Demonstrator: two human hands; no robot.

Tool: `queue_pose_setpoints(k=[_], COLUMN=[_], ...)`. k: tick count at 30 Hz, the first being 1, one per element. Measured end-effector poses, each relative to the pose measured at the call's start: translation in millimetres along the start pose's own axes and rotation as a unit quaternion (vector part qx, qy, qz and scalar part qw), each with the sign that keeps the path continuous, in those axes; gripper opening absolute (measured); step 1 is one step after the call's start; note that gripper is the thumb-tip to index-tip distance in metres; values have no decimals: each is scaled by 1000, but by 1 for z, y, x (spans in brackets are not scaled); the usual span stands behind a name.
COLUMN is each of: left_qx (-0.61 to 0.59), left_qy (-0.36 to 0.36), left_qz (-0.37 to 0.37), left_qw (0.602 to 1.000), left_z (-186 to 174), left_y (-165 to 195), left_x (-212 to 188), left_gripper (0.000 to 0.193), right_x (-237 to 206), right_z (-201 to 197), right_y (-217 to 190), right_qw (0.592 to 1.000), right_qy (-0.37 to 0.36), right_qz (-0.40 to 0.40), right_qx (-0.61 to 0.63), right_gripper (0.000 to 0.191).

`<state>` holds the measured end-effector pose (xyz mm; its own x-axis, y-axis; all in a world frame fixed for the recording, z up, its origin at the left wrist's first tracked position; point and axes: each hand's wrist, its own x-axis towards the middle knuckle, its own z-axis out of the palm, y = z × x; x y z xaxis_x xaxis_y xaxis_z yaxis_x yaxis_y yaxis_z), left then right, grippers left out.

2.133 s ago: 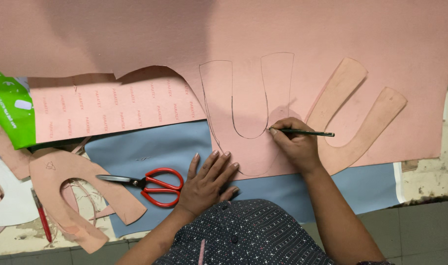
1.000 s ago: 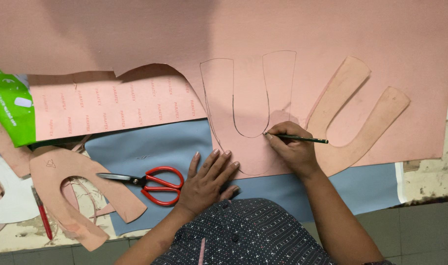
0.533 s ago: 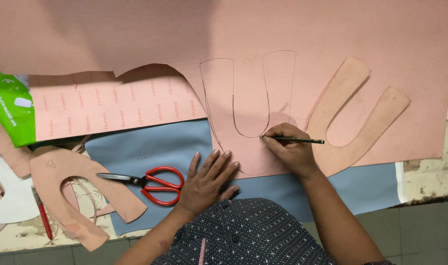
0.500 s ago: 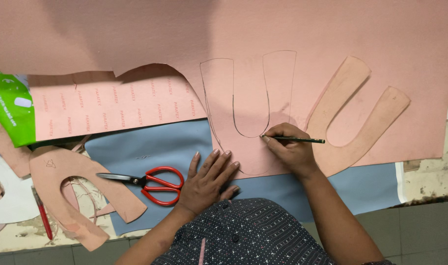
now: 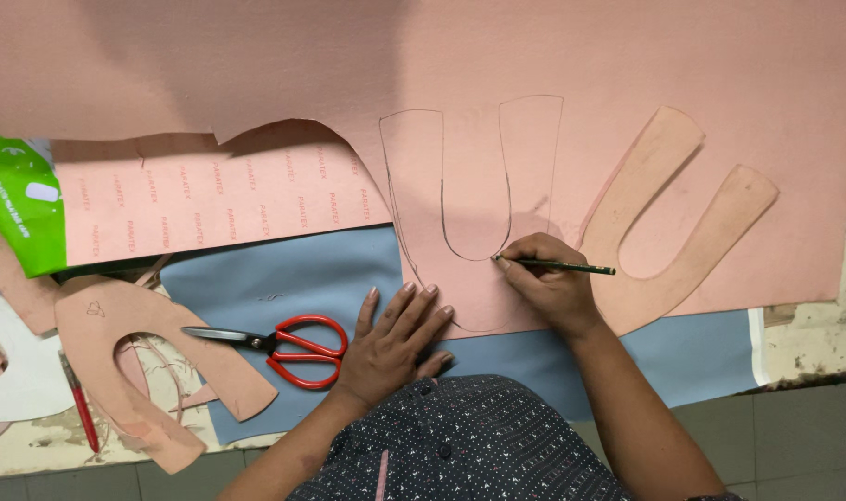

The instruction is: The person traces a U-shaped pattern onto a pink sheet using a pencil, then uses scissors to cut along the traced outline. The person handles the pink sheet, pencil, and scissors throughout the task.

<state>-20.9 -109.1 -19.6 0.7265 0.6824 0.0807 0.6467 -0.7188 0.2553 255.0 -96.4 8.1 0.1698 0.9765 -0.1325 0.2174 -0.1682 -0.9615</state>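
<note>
I am tracing a U outline on the pink sheet (image 5: pixel 627 65): my right hand (image 5: pixel 548 292) pinches the pencil (image 5: pixel 562 267), tip at the curve's bottom. My left hand (image 5: pixel 390 339) lies flat and open, fingertips on the sheet's lower edge, just right of the red scissors (image 5: pixel 288 341). Next I judge the line needs careful carrying along the curve.

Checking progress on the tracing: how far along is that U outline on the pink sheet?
Both arms and the outer curve are drawn. The right hand runs the pencil along the inner curve's bottom while the left hand pins the sheet. Uncut; scissors lie idle.

Head view, straight down, close over table (image 5: pixel 813 353)
</note>
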Motion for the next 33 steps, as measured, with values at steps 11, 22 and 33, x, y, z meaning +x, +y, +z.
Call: queue_pose_setpoints(k=[11,22,33], left_qx=[-1,-58,-349], left_qy=[8,8,-11], left_qz=[5,-1,-73], left_qw=[1000,998,934], left_z=[0,-6,-104], left_y=[-2,-4,21], left_x=[-1,5,25], left_gripper=[65,62,38], right_x=[0,-41,-90], right_z=[-3,-13,-25], right_y=[10,25,6], right_qw=[999,969,915], right_qy=[-9,166,180], right_qz=[10,32,-158], right_qx=[49,182,-326], right_gripper=[6,18,52])
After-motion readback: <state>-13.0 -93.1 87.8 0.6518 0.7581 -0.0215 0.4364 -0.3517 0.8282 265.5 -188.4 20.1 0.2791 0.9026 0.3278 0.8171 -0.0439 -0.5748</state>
